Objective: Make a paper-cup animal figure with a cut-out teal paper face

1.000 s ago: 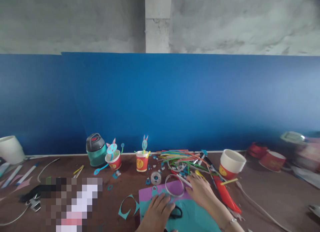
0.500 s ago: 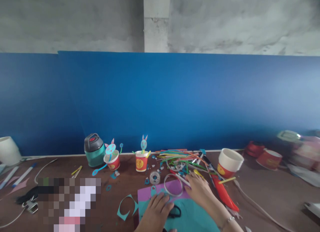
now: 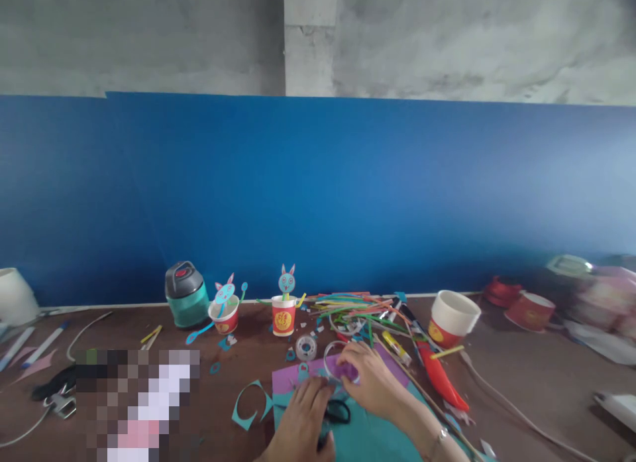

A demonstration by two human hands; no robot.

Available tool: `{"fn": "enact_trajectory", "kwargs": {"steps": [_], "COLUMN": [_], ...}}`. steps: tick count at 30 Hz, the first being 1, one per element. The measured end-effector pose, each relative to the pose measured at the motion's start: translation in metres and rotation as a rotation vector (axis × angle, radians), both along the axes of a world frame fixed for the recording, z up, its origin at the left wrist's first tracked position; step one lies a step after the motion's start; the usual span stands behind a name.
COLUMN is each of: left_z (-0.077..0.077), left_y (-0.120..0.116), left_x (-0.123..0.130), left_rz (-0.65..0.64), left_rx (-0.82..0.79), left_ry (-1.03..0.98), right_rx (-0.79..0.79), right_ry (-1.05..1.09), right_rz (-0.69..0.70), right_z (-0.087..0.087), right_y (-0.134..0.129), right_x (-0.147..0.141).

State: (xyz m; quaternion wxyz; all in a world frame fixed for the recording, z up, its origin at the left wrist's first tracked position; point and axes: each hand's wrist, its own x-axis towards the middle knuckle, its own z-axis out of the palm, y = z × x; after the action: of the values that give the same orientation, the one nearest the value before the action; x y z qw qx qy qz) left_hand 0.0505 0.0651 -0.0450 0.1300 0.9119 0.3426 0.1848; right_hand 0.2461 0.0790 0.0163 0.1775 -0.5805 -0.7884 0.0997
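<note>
My left hand [image 3: 302, 417] is low in the middle, fingers bent over black-handled scissors [image 3: 338, 412]; one handle loop shows beside it and the blades are hidden. Close on its right, my right hand [image 3: 368, 377] has curled fingers at the edge of a pale tape ring [image 3: 328, 360]. What its fingertips hold, if anything, is hidden. Beneath both hands lie a teal sheet [image 3: 370, 435] and a purple sheet [image 3: 284, 380]. A small clear tape roll [image 3: 306, 348] rests just beyond them. Left of the sheets is a teal paper cutout [image 3: 243, 419] with a round hole.
Two paper cups with rabbit faces [image 3: 283, 316] [image 3: 227, 317] stand behind, beside a teal jar [image 3: 187, 303]. Colourful strips [image 3: 358, 306] pile up at the back. Rightward are a yellow glue tube [image 3: 396, 347], a red knife-shaped object [image 3: 444, 381], and stacked cups [image 3: 453, 316].
My right hand has moved left and toward me, from the pile's edge to the tape ring, with fingers curling. The yellow tube is now uncovered. My left hand shifted slightly left with the scissors.
</note>
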Motion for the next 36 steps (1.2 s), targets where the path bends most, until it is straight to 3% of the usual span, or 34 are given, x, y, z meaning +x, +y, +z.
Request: {"fn": "enact_trajectory", "kwargs": {"steps": [2, 5, 10, 16, 19, 24, 29, 36], "left_z": [0.009, 0.025, 0.047, 0.046, 0.048, 0.052, 0.051, 0.064], "left_y": [-0.004, -0.005, -0.002, -0.01, -0.013, -0.016, -0.012, -0.006], "left_x": [-0.001, -0.005, -0.012, -0.025, -0.03, -0.034, -0.037, -0.032], "left_rz": [0.106, 0.252, 0.276, 0.176, 0.178, 0.234, 0.254, 0.272], "left_rx": [-0.017, -0.086, -0.153, -0.091, -0.107, -0.123, -0.201, -0.285], "left_ry": [-0.044, -0.058, 0.082, 0.115, 0.137, 0.109, 0.064, 0.08], "right_rx": [-0.032, -0.042, -0.044, 0.04, -0.033, -0.123, -0.143, -0.117], "right_ry": [0.007, -0.064, -0.183, -0.075, -0.016, 0.019, 0.035, 0.049], "right_rz": [0.064, 0.044, -0.079, -0.047, 0.038, -0.101, -0.168, -0.178], "right_z": [-0.001, -0.004, -0.009, 0.001, 0.005, -0.006, -0.017, -0.015], "right_y": [-0.004, -0.004, 0.003, -0.001, 0.001, 0.013, 0.018, 0.011], "right_x": [-0.005, -0.006, 0.0, -0.021, -0.047, -0.08, -0.082, -0.081]}}
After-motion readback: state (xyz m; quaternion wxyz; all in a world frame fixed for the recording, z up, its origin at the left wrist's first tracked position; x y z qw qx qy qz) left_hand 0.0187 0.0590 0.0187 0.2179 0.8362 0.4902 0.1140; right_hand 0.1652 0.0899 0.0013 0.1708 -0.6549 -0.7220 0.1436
